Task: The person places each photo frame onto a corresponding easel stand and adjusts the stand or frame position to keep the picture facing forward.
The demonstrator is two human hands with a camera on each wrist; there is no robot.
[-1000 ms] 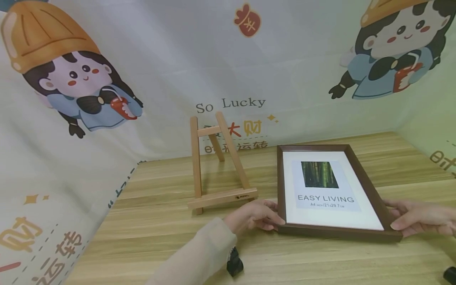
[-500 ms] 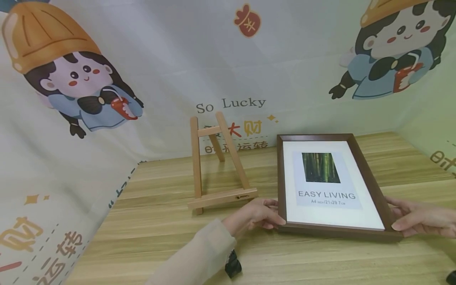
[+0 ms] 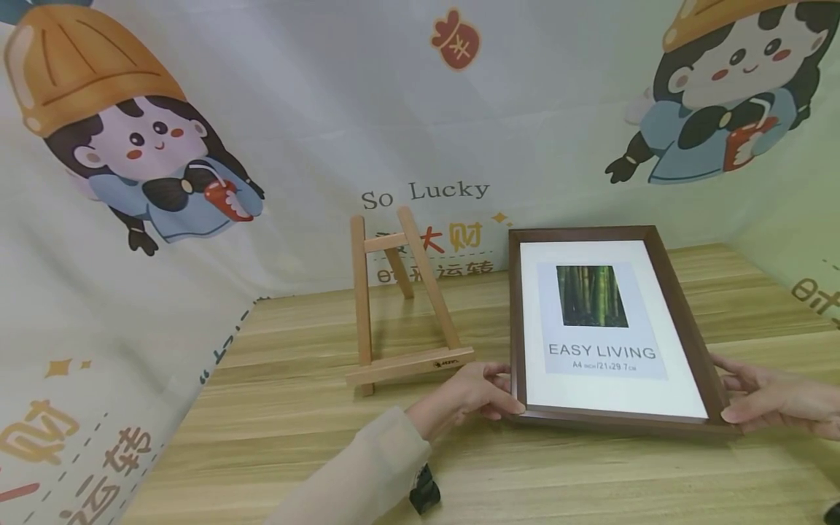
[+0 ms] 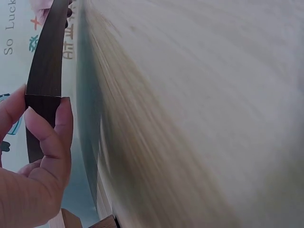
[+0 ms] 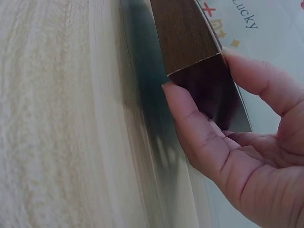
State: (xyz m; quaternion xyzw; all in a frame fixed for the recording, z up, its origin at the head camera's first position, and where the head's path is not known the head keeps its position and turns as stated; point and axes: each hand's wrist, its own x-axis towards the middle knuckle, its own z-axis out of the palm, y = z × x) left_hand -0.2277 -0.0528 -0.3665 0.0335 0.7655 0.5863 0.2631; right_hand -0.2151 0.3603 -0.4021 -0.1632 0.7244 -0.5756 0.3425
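A dark brown picture frame [image 3: 682,321] is tilted up toward its far end, its front bearing a bamboo picture and the words "EASY LIVING". My left hand [image 3: 469,394] grips its near left corner, thumb on the front face and fingers at the side and underneath. At the near right corner my right hand [image 3: 777,397] pinches it the same way. Both wrist views show the fingers around the frame's corner edge [image 4: 47,61], raised off the tabletop [image 5: 57,118]. To the left stands a small wooden easel [image 3: 410,359], close to my left fingers and apart from the frame.
The wood-grain table [image 3: 262,423] meets a white printed cloth backdrop [image 3: 315,109] at its back and sides. A black strap piece [image 3: 425,490] hangs beneath my left sleeve. The easel's rear leg reaches back near the cloth.
The picture frame's far end has risen steadily, so it stands at a steeper tilt. Both hands keep their hold at the near corners and have barely shifted. The easel has not moved.
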